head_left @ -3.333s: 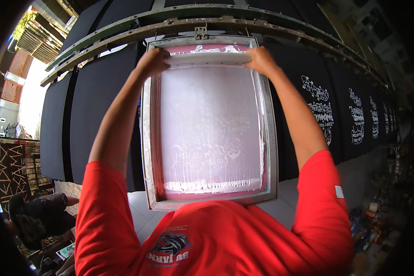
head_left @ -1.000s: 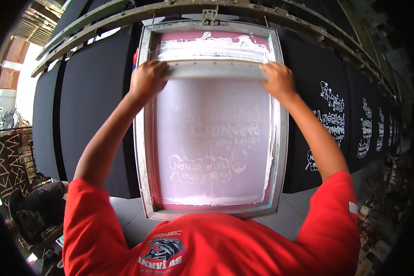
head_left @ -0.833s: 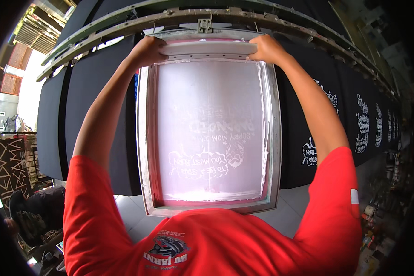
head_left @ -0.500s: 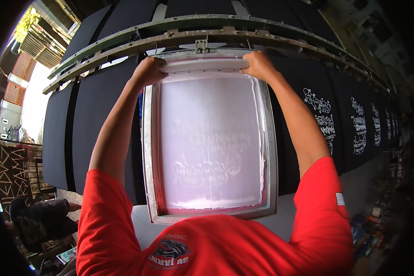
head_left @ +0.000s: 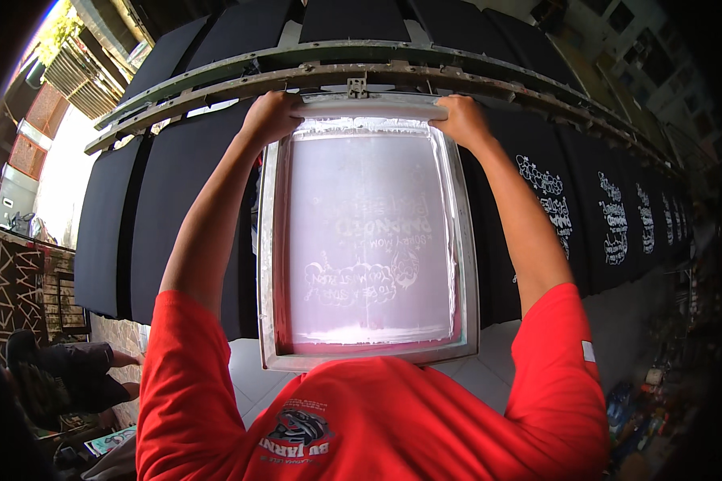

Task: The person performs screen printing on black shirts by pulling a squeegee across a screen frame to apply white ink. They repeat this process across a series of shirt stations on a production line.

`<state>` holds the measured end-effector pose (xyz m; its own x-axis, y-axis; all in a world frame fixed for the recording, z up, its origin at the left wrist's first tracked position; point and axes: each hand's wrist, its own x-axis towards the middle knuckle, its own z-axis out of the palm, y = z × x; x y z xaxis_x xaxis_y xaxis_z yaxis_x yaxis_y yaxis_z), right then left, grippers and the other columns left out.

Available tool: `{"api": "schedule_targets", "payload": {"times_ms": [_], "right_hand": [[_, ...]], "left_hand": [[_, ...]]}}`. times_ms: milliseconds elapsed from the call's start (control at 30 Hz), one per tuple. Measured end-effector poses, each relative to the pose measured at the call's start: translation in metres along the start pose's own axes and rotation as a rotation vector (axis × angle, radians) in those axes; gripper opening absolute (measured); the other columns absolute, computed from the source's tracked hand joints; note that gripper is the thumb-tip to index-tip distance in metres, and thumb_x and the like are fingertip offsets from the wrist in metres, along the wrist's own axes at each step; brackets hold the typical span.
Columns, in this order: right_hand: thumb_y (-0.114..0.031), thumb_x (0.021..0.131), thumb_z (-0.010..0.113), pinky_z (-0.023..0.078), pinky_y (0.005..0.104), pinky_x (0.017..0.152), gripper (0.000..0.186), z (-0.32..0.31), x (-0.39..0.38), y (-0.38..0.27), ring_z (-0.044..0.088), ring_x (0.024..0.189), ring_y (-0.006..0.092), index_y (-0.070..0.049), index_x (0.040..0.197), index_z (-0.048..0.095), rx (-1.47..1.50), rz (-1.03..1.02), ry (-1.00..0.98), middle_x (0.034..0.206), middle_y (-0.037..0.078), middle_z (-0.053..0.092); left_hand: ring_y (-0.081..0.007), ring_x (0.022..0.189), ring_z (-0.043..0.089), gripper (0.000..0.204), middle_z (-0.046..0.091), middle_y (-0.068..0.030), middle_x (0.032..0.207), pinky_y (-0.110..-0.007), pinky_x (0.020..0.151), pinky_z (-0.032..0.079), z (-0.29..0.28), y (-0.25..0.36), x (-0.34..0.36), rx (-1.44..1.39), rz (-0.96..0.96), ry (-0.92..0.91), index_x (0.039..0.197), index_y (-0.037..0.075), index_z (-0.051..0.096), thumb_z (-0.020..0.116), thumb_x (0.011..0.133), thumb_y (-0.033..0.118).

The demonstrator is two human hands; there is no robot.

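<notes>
Both arms reach forward over a silk-screen frame with a pale mesh and faint white lettering and drawings in its lower half. Across its far end lies a wide, light squeegee. My left hand grips the squeegee's left end, and my right hand has fingers closed around its right end. White ink shows just below the squeegee, down the mesh's right side and along its near edge. The squeegee's blade edge is hard to make out.
Black fabric-covered boards stand in a row on both sides; several at right carry white prints. A long metal rail with a bracket runs behind the frame. Another person in dark clothes is at lower left.
Both hands have tipped or shifted the squeegee slightly toward the far end of the frame, uncovering more white ink below it. The whole view has also shifted a little.
</notes>
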<state>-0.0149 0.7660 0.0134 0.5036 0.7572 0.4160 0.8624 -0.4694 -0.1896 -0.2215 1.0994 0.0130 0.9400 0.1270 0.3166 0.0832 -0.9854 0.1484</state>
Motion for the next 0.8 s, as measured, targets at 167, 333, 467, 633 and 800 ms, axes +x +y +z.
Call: {"api": "schedule_targets", "payload": {"times_ms": [167, 333, 467, 633, 800], "right_hand": [[-0.018, 0.069, 0.082, 0.054, 0.0442, 0.079, 0.026, 0.002, 0.003, -0.007, 0.067, 0.092, 0.0363, -0.007, 0.089, 0.072, 0.006, 0.095, -0.081, 0.095, 0.017, 0.07], [-0.021, 0.068, 0.082, 0.055, 0.0441, 0.08, 0.027, 0.026, 0.0, 0.002, 0.068, 0.091, 0.0348, -0.008, 0.091, 0.072, 0.006, 0.121, -0.145, 0.094, 0.015, 0.071], [-0.023, 0.069, 0.081, 0.055, 0.0444, 0.08, 0.03, 0.047, -0.005, 0.012, 0.068, 0.092, 0.0352, -0.009, 0.094, 0.072, 0.012, 0.134, -0.17, 0.094, 0.016, 0.071], [-0.022, 0.068, 0.081, 0.055, 0.0449, 0.08, 0.032, 0.068, -0.007, 0.019, 0.068, 0.089, 0.0364, -0.01, 0.096, 0.072, -0.005, 0.119, -0.196, 0.093, 0.017, 0.071], [-0.022, 0.067, 0.081, 0.054, 0.0445, 0.075, 0.027, 0.061, -0.002, 0.029, 0.067, 0.084, 0.0379, -0.008, 0.088, 0.071, 0.096, 0.033, -0.251, 0.087, 0.018, 0.07]], "left_hand": [[-0.034, 0.085, 0.069, 0.025, 0.072, -0.0133, 0.091, -0.042, 0.081, 0.056, 0.008, -0.003, -0.001, 0.019, -0.008, -0.042, 0.098, 0.012, 0.074, 0.075, 0.074, 0.019], [-0.0347, 0.086, 0.068, 0.028, 0.071, -0.014, 0.092, -0.043, 0.08, 0.055, 0.034, -0.01, -0.003, -0.031, -0.028, -0.083, 0.099, 0.01, 0.072, 0.075, 0.073, 0.019], [-0.0341, 0.086, 0.068, 0.027, 0.071, -0.0137, 0.09, -0.043, 0.08, 0.055, 0.053, -0.013, -0.005, -0.052, -0.032, -0.1, 0.098, 0.01, 0.072, 0.074, 0.073, 0.019], [-0.0345, 0.086, 0.067, 0.026, 0.071, -0.0129, 0.088, -0.043, 0.079, 0.055, 0.072, -0.022, -0.01, -0.058, -0.07, -0.142, 0.096, 0.011, 0.072, 0.074, 0.072, 0.022], [-0.0349, 0.086, 0.067, 0.026, 0.071, -0.0124, 0.088, -0.043, 0.079, 0.055, 0.066, -0.023, 0.004, -0.034, -0.027, -0.18, 0.095, 0.011, 0.072, 0.073, 0.072, 0.023]]}}
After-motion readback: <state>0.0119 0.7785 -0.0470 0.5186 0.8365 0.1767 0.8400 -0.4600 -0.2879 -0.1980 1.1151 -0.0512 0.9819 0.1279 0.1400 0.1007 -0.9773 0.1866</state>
